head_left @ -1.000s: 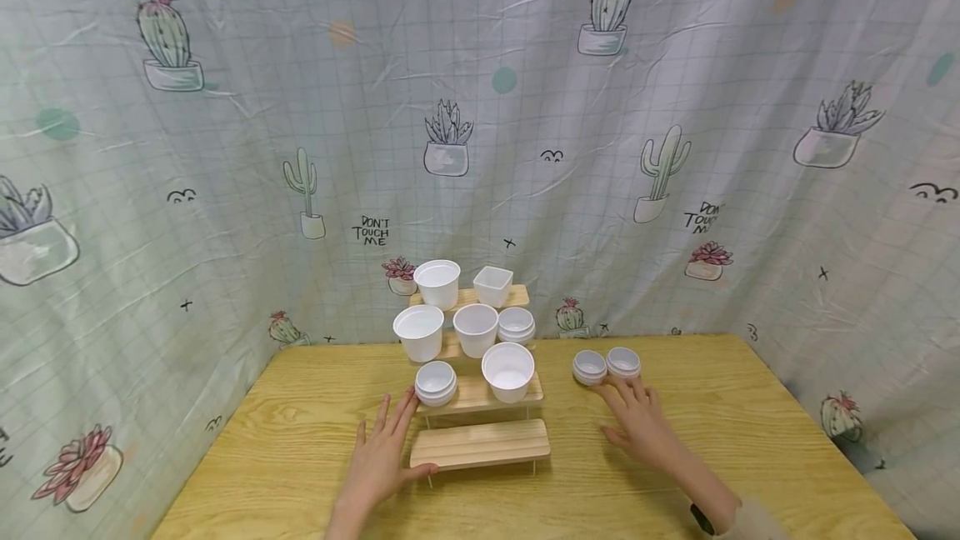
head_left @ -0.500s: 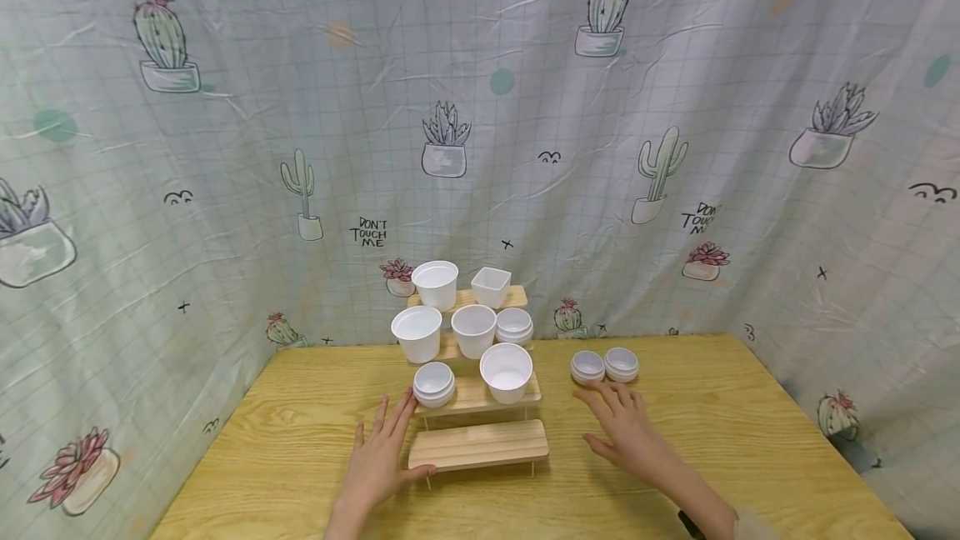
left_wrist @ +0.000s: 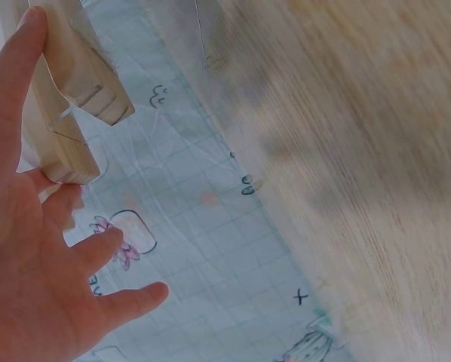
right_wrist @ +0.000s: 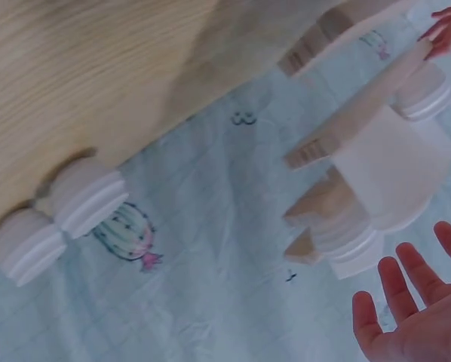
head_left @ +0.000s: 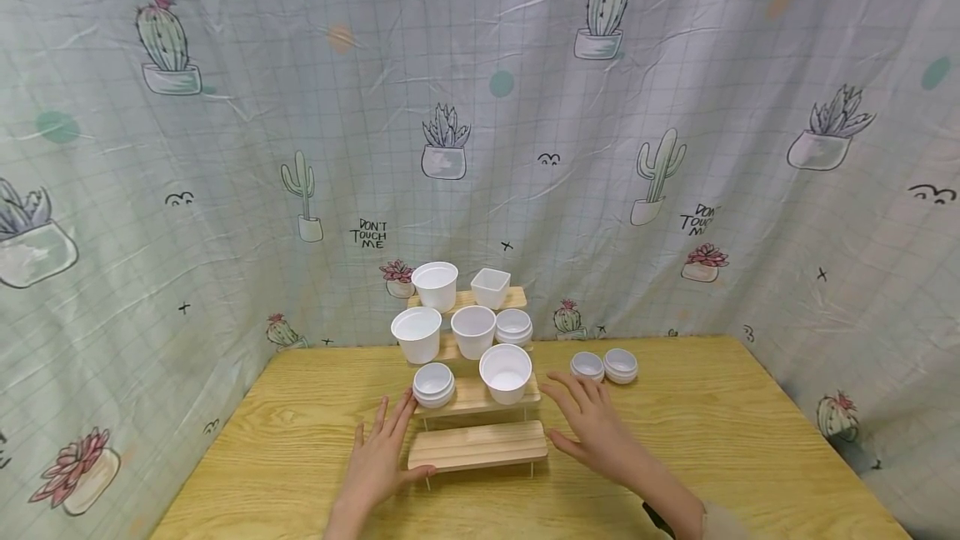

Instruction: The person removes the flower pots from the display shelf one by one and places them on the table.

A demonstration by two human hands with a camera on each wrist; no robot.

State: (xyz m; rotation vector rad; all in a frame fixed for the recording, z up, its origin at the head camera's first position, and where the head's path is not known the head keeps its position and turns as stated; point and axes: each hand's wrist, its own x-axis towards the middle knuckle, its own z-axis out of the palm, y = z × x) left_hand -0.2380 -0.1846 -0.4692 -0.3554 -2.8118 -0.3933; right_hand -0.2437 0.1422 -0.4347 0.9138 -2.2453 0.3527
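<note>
My left hand (head_left: 378,461) spreads its fingers along the left end of a stepped wooden stand (head_left: 480,446). Its thumb lies at the bottom step and a fingertip at the third step, beside a short ridged white pot (head_left: 433,384); the left wrist view shows the thumb on a shelf end (left_wrist: 86,68). My right hand (head_left: 596,432), fingers spread and nothing in them, hovers just right of the stand's lower steps. Nearest it is a round white pot (head_left: 506,377) on the third step. In the right wrist view the right hand (right_wrist: 429,320) has fingers extended.
Two short white pots (head_left: 621,367) stand side by side on the wood-grain table (head_left: 675,407), right of the stand. Higher steps carry round white pots (head_left: 417,336) and a square one (head_left: 491,288). A cactus-print curtain (head_left: 480,223) closes off the back and sides.
My right hand has moved left, from beside the two short pots on the table to the stand's right end. My left hand and the pots have stayed put.
</note>
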